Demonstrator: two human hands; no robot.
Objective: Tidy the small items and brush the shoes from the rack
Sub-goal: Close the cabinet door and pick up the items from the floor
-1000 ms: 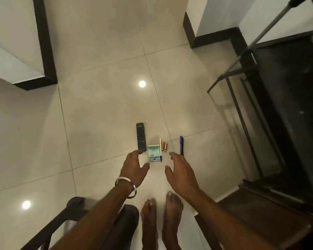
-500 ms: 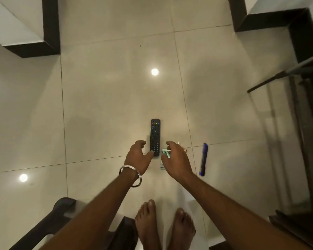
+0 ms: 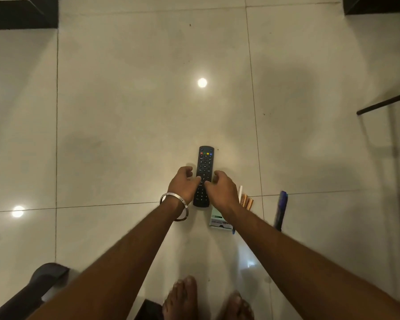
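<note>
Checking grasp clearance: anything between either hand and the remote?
Nothing visible. The left hand and right hand flank the black remote on the tiled floor, fingertips at its middle. The small box, batteries and blue pen lie off to its right.

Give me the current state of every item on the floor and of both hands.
Black remote control: flat on the tiles, both hands at it.
Small green-white box: flat, partly hidden.
Copper-coloured batteries: lying flat.
Blue pen: lying untouched.
Left hand: fingers curled at remote.
Right hand: likewise.
</note>
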